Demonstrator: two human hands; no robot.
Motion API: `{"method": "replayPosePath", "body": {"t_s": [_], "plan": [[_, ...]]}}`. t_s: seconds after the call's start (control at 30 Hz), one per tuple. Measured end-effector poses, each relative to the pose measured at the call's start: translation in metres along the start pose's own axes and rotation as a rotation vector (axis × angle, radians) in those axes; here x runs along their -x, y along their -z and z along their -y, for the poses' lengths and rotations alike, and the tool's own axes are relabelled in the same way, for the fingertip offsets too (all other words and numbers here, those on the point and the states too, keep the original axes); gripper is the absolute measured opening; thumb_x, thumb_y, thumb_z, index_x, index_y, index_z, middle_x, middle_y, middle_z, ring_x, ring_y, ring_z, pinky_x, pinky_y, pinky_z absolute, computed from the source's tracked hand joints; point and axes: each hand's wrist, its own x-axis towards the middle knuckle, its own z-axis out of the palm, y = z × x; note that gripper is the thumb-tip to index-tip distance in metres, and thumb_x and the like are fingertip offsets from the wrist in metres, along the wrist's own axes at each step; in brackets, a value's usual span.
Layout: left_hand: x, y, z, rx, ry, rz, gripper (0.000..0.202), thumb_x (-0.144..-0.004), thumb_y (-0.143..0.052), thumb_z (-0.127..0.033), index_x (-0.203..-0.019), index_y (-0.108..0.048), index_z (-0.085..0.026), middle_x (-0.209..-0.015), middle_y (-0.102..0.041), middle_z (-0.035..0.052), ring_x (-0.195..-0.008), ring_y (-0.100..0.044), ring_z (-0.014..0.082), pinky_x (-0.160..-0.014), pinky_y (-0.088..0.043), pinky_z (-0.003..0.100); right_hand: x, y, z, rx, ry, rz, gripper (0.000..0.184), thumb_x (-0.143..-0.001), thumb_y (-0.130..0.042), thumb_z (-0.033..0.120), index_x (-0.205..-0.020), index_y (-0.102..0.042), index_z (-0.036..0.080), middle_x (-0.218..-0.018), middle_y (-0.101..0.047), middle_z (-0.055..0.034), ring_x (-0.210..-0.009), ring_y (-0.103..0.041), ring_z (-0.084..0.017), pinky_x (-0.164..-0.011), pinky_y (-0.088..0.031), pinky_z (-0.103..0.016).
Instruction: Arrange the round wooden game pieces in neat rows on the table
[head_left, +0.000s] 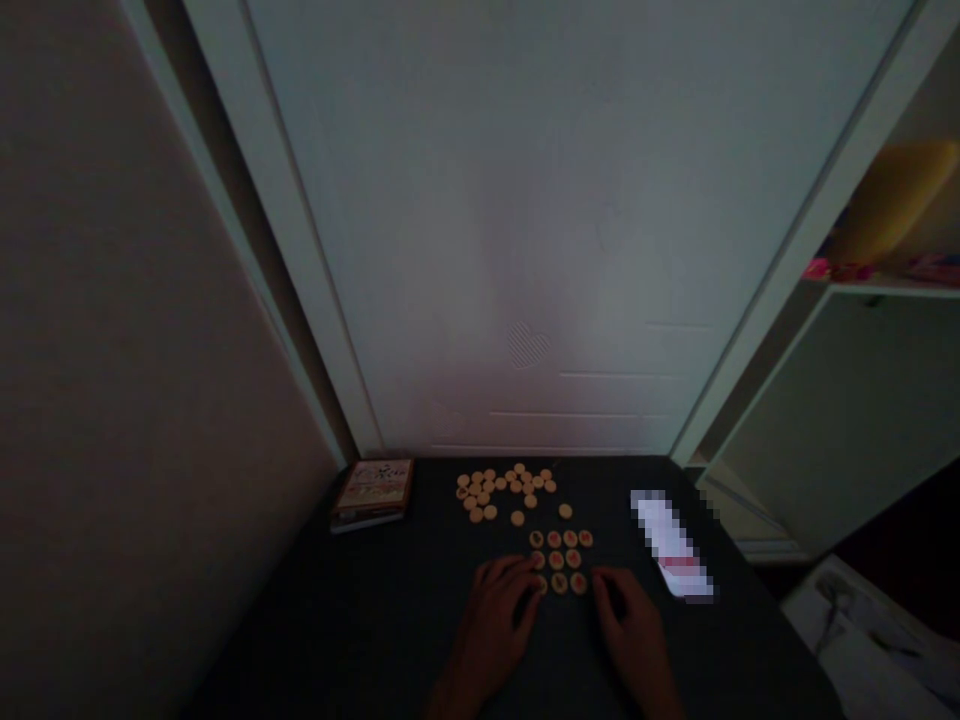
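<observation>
Round game pieces [556,560] with red marks sit in a tidy block of rows on a dark table [360,630], and a loose heap of more pieces [501,488] lies just beyond that block, toward the white door [480,250]. A few strays sit apart from the heap, between it and the block.

Both hands rest palm down at the near side of the block, fingers loosely open and not closed around anything. The left hand [491,625] is at the block's near left corner, its fingertips [534,585] touching or just overlapping the nearest pieces. The right hand [628,630] sits just beside the near right corner, and its fingers look barely apart from the pieces.

Left of the block lies a small picture box [373,495]. To the right lies a blurred white packet [671,545].
</observation>
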Motion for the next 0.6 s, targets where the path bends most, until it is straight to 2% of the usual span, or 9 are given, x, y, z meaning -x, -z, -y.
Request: {"method": "replayPosePath", "body": {"t_s": [0.4, 0.6], "plan": [[0.0014, 0.0017, -0.0003, 0.041, 0.004, 0.008, 0.022, -0.095, -0.054, -0.017, -0.107, -0.068, -0.029, -0.129, -0.069, 0.0025, -0.118, -0.060, 0.0254, -0.101, -0.047, 0.051, 0.0003, -0.0005, 0.0000, -0.004, -0.001, 0.007, 0.037, -0.094, -0.050, 0.051, -0.096, -0.072, 0.021, -0.091, -0.075, -0.0077, -0.084, -0.072, -0.023, -0.076, -0.058, -0.032], [0.0039, 0.0000, 0.0059, 0.114, 0.064, -0.046, 0.020, -0.095, -0.056, -0.021, -0.109, -0.067, -0.030, -0.131, -0.067, 0.0028, -0.121, -0.060, 0.0255, -0.104, -0.047, 0.052, -0.0016, 0.0019, 0.0029, -0.025, -0.016, -0.012, 0.038, -0.093, -0.051, 0.053, -0.096, -0.073, 0.021, -0.091, -0.076, -0.0084, -0.084, -0.073, -0.024, -0.075, -0.058, -0.033]]}}
